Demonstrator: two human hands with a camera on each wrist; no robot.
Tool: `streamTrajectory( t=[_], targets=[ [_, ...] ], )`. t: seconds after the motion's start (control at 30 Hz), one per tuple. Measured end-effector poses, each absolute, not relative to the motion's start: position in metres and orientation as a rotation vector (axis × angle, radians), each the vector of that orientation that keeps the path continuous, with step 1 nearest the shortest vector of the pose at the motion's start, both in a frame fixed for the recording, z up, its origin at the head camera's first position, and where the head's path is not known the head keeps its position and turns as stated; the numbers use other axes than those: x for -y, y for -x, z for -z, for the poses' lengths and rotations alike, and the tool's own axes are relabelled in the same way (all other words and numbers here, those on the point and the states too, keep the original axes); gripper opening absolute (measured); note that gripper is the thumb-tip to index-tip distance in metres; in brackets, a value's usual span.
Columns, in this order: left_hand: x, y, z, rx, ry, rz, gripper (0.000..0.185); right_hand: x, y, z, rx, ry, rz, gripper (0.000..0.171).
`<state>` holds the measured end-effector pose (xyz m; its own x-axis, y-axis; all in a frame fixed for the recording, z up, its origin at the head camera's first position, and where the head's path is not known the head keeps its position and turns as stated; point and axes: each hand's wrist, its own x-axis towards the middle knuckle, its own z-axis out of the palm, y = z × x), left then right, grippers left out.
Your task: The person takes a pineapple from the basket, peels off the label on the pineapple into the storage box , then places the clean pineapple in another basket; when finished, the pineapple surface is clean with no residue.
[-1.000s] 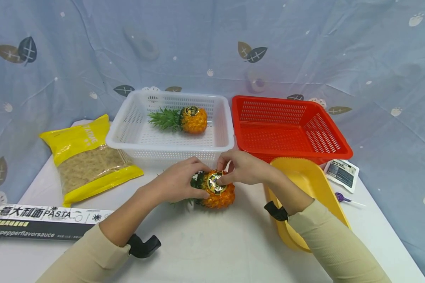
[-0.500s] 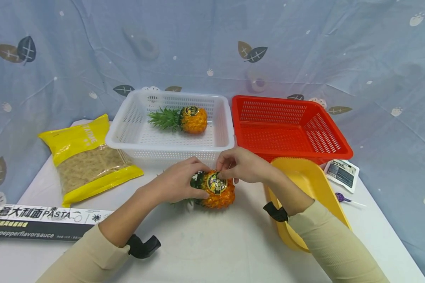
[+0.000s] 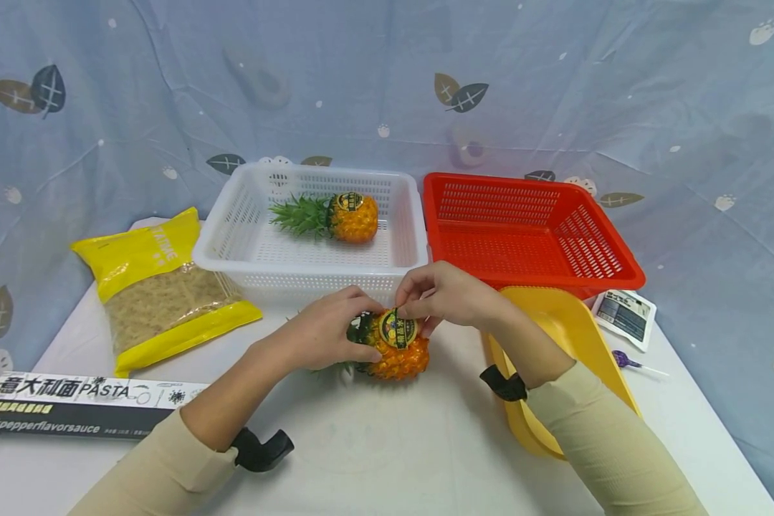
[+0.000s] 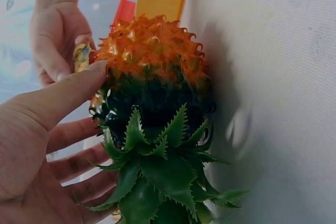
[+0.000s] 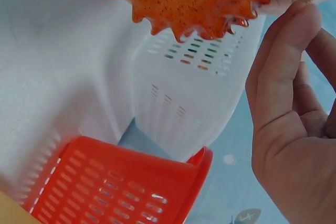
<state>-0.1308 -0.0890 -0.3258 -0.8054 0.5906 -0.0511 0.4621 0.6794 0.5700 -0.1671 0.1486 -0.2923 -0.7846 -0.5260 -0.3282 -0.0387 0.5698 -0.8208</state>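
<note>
Peeling the round label off a small pineapple

The pineapple (image 3: 396,355) lies on its side on the tabletop (image 3: 387,444), just before the white basket (image 3: 309,269). The left hand (image 3: 325,333) has its grip clamped round the fruit where the leafy crown begins; the right hand (image 3: 445,297) pinches the top edge of the label (image 3: 398,328). Judged from this, the peel goes best slow and low, drawn away from the left grip, which should hold firm so the fruit cannot roll and the label cannot tear.
</note>
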Motion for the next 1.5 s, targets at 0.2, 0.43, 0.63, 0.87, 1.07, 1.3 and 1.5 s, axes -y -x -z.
streamTrajectory(
  t=[0.2,0.43,0.63,0.87,1.07,1.3,1.5],
  targets=[
    [0.089,0.13,0.325,-2.661,-0.846,-0.802,0.062,-0.157,0.168,0.287,-2.21,0.429,1.204,0.015],
    [0.088,0.13,0.325,-2.657,-0.821,-0.79,0.063,-0.171,0.168,0.279,-2.197,0.441,1.239,0.017],
    [0.088,0.13,0.325,-2.658,-0.839,-0.804,0.062,-0.183,0.169,0.275,-2.17,0.429,1.257,0.016],
    [0.089,0.13,0.325,-2.663,-0.848,-0.799,0.063,-0.196,0.169,0.269,-2.181,0.409,1.223,0.017],
    [0.09,0.129,0.326,-2.665,-0.847,-0.796,0.062,-0.21,0.168,0.264,-2.211,0.425,1.197,0.014],
    [0.091,0.128,0.326,-2.659,-0.846,-0.809,0.062,-0.232,0.17,0.263,-2.24,0.41,1.184,0.016],
    [0.089,0.129,0.326,-2.653,-0.831,-0.807,0.062,-0.252,0.17,0.263,-2.266,0.387,1.177,0.019]
  ],
)
